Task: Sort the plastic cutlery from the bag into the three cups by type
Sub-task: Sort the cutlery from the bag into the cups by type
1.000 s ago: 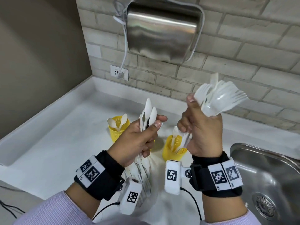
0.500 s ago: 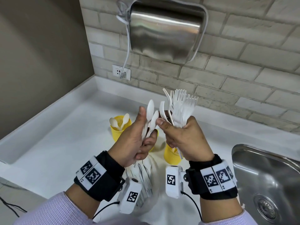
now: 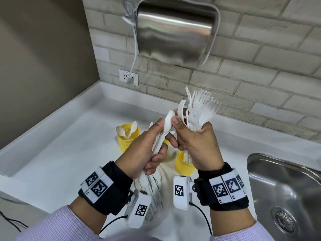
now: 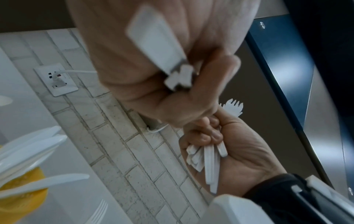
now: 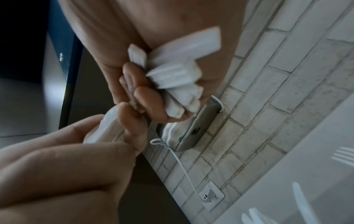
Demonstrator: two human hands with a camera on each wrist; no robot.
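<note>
My left hand (image 3: 145, 145) grips a small bunch of white plastic spoons (image 3: 167, 120) upright over the counter. Close beside it, my right hand (image 3: 198, 145) grips a thick bunch of white forks (image 3: 201, 110), tines up; its thumb touches the top spoon's bowl. The right wrist view shows the fork handles (image 5: 172, 78) in my curled fingers. A yellow cup (image 3: 127, 141) on the left holds spoons. Another yellow cup (image 3: 184, 165) stands under my right hand. A third yellow cup (image 4: 21, 197) holds knives (image 4: 34, 145). The clear bag (image 3: 154, 193) with more cutlery lies below my hands.
A steel sink (image 3: 284, 188) is set into the white counter (image 3: 60, 153) on the right. A steel hand dryer (image 3: 173, 32) hangs on the brick wall, its cable running to a socket (image 3: 128, 77). A brown wall closes the left side.
My right hand has brought the forks down and left from the raised position until it meets my left hand. Its thumb now rests on the spoons. The left hand has stayed about where it was.
</note>
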